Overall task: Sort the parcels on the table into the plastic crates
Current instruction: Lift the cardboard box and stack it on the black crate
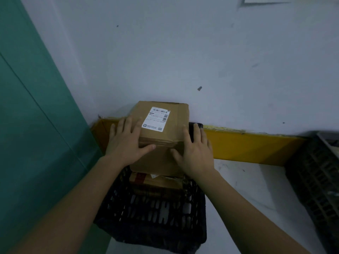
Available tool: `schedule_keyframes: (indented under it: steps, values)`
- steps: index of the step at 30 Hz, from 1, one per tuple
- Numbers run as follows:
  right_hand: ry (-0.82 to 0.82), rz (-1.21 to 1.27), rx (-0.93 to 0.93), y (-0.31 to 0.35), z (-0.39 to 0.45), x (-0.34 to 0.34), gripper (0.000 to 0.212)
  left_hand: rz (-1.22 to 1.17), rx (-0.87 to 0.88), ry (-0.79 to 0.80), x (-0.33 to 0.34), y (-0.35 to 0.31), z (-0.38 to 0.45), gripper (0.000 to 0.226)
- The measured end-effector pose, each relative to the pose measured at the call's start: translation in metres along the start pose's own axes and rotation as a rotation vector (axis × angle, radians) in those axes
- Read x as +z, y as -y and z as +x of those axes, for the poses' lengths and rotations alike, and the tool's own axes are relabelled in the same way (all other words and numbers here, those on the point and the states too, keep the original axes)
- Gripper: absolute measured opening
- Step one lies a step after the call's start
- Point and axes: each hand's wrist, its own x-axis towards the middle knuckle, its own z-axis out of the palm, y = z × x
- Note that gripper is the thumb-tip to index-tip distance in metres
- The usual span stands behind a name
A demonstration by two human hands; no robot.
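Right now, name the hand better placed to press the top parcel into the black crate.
Probably left: the left hand lies flat on top of the parcel, while the right hand sits at its right edge.

A parcel (pixel 161 136) sits on top of the load in the crate (pixel 150 213) directly below me, its far edge close to the wall (pixel 183 52). I see the left hand (pixel 126 142) lying flat on the parcel's left side and the right hand (pixel 194 153) flat along its right edge, both thumbs on the near face. A label (pixel 156 119) lies on the parcel's top, between the hands. Beneath, a second parcel (pixel 156 182) lies inside the crate. A strip (pixel 247 145) runs along the foot of the wall, behind the crate and off to the right. A panel (pixel 36 125) stands at left. Another crate (pixel 319 171) stands well apart at far right, on the floor (pixel 247 189).
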Motion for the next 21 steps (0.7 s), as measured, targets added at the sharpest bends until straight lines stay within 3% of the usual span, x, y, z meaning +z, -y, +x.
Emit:
schedule_keyframes:
  steps: [9,21]
  values:
    - [-0.006,-0.074,0.074,-0.07,-0.064,-0.025,0.094,-0.059,0.157,-0.141,-0.011,-0.108,-0.012,0.092]
    - [-0.03,-0.143,0.271,-0.256,-0.183,-0.104,0.098,-0.14,0.354,-0.122,-0.012,-0.328,-0.068,0.089]
